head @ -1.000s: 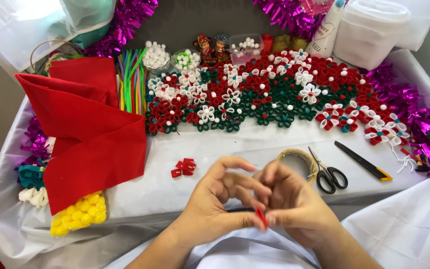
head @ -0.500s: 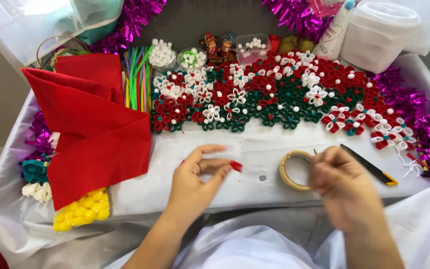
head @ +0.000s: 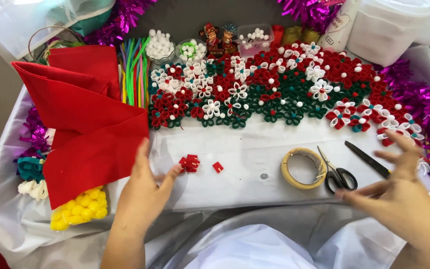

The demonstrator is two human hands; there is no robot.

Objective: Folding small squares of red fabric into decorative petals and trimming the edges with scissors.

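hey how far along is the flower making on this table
Done: a broad bed of red, white and green loop flowers fills the back. In hand: nothing; the left hand touches small red pieces, the right hand hovers open near the scissors. Left: those loose pieces are unassembled.

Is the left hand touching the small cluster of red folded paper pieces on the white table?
Cannot tell: in the head view, left hand fingertips reach the red paper cluster, no plain gap or contact.

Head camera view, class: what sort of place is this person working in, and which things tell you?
Probably a home craft table set up for making festive decorations. Clues: rows of red, white and green looped flowers, folded red felt, and scissors beside a tape roll on the white cloth.
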